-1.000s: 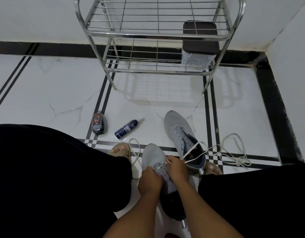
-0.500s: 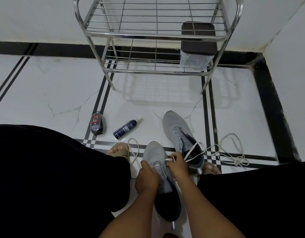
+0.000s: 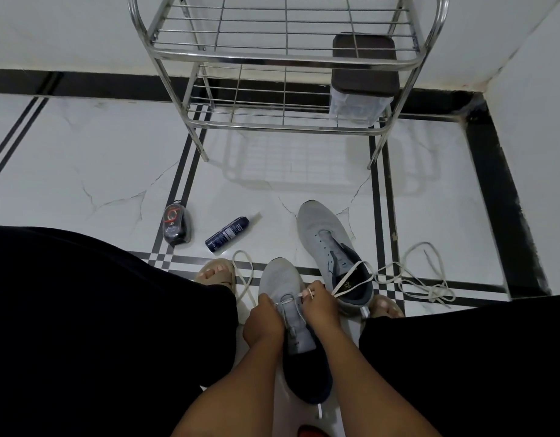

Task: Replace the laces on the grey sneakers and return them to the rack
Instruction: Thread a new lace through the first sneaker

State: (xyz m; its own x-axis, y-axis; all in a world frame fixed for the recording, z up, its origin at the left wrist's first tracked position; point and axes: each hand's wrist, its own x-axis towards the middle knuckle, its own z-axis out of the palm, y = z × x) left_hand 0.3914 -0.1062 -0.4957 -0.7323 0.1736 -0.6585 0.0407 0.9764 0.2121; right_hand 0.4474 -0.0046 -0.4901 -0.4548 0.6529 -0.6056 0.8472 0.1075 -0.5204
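Threading the near sneaker (image 3: pixel 282 279) between your feet, your right hand (image 3: pixel 319 305) pinches the lace (image 3: pixel 286 300); left hand (image 3: pixel 263 321) grips its side. Feed eyelets evenly, keeping slack untangled.

arms (image 3: pixel 360 370): bare | trousers (image 3: pixel 99 310): black, loose | sandals (image 3: pixel 217 275): tan
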